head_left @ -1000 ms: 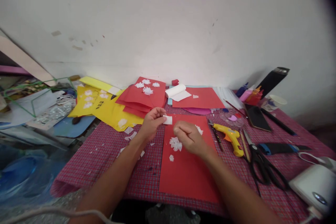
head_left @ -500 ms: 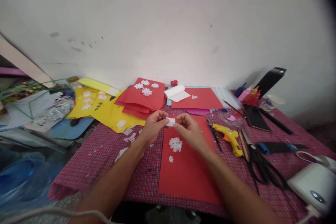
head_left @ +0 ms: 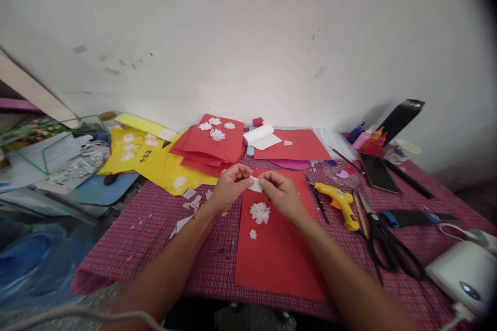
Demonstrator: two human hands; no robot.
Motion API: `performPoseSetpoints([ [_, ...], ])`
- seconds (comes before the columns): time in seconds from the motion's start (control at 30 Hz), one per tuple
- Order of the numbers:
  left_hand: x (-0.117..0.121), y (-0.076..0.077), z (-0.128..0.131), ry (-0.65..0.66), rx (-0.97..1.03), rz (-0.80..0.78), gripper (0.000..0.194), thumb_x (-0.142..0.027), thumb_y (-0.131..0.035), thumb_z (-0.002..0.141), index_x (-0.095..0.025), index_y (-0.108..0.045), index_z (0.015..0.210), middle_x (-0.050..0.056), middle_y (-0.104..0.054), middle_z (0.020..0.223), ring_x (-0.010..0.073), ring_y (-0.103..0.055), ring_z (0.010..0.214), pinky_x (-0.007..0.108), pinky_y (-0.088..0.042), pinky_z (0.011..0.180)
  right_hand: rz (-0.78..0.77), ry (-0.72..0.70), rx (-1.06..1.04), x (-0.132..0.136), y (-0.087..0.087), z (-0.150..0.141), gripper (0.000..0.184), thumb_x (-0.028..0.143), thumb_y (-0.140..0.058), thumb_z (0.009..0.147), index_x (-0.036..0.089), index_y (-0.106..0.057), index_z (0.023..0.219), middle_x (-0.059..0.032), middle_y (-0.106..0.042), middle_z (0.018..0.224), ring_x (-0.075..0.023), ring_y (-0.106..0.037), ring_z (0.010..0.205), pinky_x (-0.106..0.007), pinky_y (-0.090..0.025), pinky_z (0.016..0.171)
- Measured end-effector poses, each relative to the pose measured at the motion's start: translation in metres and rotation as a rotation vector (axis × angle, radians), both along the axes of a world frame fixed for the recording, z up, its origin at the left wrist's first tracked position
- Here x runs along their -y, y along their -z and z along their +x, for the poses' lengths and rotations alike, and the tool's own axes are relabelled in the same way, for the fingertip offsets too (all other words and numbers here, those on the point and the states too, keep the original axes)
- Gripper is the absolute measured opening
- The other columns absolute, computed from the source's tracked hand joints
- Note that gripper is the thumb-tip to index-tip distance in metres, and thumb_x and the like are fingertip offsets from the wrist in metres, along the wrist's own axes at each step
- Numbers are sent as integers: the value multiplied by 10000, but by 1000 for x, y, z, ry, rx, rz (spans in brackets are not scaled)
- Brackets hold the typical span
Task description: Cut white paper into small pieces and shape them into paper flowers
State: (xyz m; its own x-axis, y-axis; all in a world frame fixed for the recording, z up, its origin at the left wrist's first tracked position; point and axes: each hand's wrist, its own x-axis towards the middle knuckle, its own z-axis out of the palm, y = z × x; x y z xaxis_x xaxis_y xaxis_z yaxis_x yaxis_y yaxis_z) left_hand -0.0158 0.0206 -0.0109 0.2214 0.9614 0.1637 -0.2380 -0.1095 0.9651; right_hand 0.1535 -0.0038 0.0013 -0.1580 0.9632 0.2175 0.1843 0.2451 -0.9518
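Observation:
Between my two hands is a small piece of white paper (head_left: 256, 184). My left hand (head_left: 232, 186) pinches its left side with thumb and fingers. On the right side, my right hand (head_left: 282, 191) grips it the same way. Both hands are above the far end of a red paper sheet (head_left: 279, 264). A white paper flower (head_left: 260, 213) lies on that sheet just below my hands, and a smaller white paper piece (head_left: 252, 234) sits nearer to me.
Right of the sheet lie a yellow glue gun (head_left: 338, 200), black scissors (head_left: 388, 248) and a utility knife (head_left: 411, 218). Behind are red papers with white flowers (head_left: 217, 134) and a white paper roll (head_left: 259, 135). White scraps (head_left: 190, 201) litter the left side.
The white paper has turned from lying level to a tilt between my fingers and looks folded or bent. My hands have shifted slightly; the rest stays put.

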Motion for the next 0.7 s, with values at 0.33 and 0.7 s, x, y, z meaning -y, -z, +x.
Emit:
performPoseSetpoints([
  [0.33,0,1,0,28,-23,28,280,-210,-764,716,-164,-604,940,-20,-586,785,79,-535,698,203,-417,661,-5,44,-30,-1,2,-1,241,393,-573,889,187,-580,764,45,-486,594,-111,-411,529,-237,-333,506],
  [0.7,2,-2,-1,6,-126,93,174,-266,-734,757,-145,-616,799,6,-616,755,107,-551,702,239,-436,689,28,8,-99,-2,4,-2,224,390,-668,819,185,-588,775,26,-529,677,-117,-437,589,-242,-352,545],
])
